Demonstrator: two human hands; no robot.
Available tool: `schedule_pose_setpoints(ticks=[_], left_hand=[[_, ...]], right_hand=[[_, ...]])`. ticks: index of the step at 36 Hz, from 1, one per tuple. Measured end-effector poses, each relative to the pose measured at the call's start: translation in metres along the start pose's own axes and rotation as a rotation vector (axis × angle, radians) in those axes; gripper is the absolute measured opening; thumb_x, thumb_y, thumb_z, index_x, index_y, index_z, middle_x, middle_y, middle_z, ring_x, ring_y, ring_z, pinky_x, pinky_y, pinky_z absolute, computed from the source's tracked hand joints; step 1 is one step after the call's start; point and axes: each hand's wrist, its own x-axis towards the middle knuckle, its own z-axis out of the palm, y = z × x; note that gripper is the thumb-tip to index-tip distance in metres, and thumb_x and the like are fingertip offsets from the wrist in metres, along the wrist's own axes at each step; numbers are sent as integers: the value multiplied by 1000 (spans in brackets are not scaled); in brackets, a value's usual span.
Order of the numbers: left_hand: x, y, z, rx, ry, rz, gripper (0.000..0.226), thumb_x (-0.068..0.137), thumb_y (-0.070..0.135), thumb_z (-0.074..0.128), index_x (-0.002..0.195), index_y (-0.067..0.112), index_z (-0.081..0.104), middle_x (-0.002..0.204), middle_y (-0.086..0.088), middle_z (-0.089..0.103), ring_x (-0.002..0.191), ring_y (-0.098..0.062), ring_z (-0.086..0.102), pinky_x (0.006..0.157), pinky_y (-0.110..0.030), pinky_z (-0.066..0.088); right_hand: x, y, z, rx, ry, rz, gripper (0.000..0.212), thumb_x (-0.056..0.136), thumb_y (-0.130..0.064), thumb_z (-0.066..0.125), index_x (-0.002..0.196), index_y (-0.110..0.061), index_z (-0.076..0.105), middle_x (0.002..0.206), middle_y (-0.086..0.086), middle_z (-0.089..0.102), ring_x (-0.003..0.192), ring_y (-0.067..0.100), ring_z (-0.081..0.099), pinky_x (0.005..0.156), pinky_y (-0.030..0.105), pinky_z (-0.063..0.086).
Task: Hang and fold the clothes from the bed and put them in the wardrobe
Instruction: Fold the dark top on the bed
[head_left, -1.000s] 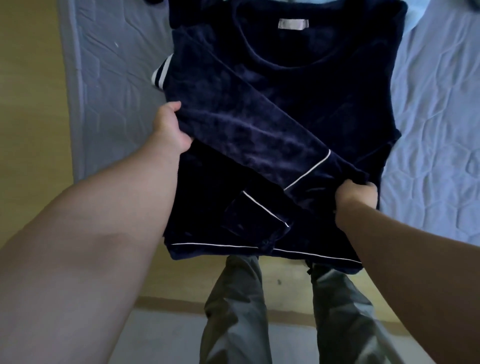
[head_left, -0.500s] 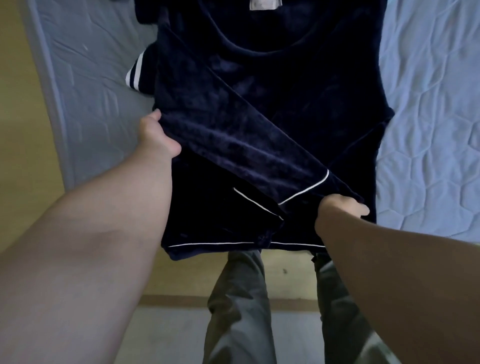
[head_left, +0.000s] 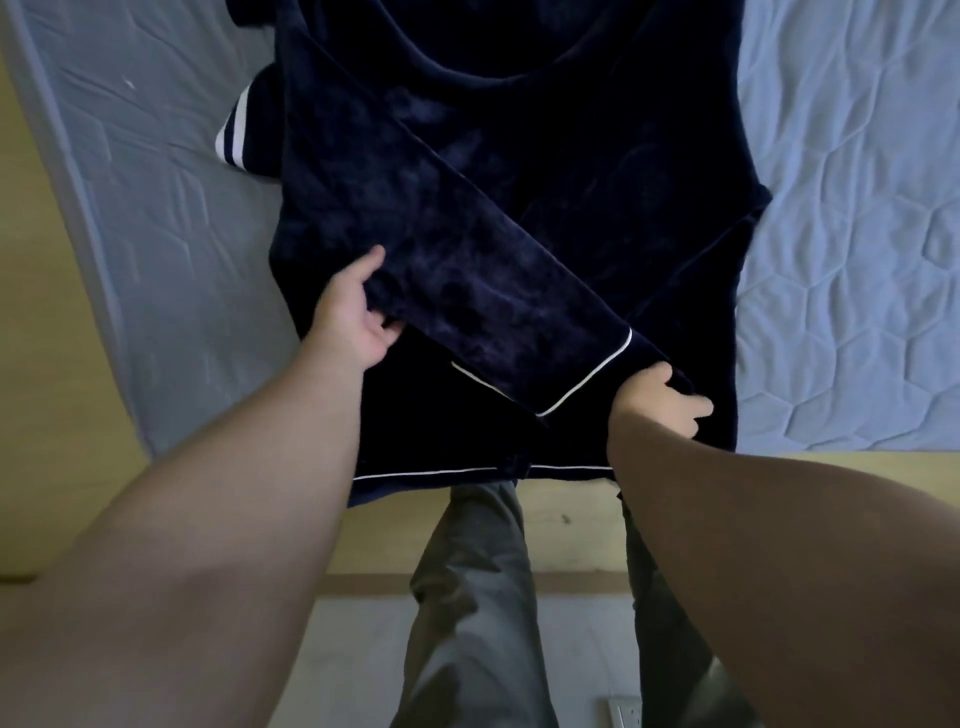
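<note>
Grey-blue quilted bed (head_left: 156, 208) carries a navy velvet top (head_left: 597, 156), which lies flat with its hem just over the near edge. On the left, your left hand (head_left: 353, 312) has its grip closed on the edge of the sleeve (head_left: 467, 270), which is folded slantwise across the front. On the right, your right hand (head_left: 660, 400) has its grip closed on that sleeve's white-piped cuff (head_left: 618, 364).

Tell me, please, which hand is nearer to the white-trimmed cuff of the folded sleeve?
The right. The right hand grips the cuff itself; the left hand holds the same sleeve farther up, near the shirt's left edge.
</note>
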Motion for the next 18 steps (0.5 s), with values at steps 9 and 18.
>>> schedule_pose_setpoints(ticks=[9,18], left_hand=[[-17,-92,12,394,153,52,21,82,17,82,92,16,64,107,-7,72,96,-25,69,95,-43,55],[-19,-89,19,584,295,202,42,82,29,79,115,14,59,112,-1,66,92,-23,63,87,-33,51]], right_hand=[[18,-3,-6,-130,-24,-39,50,98,-24,38,146,-9,36,143,17,49,125,39,51,104,46,38],[22,-11,-11,-354,101,-114,62,84,-22,57,139,-5,36,142,20,39,127,36,41,110,40,28]])
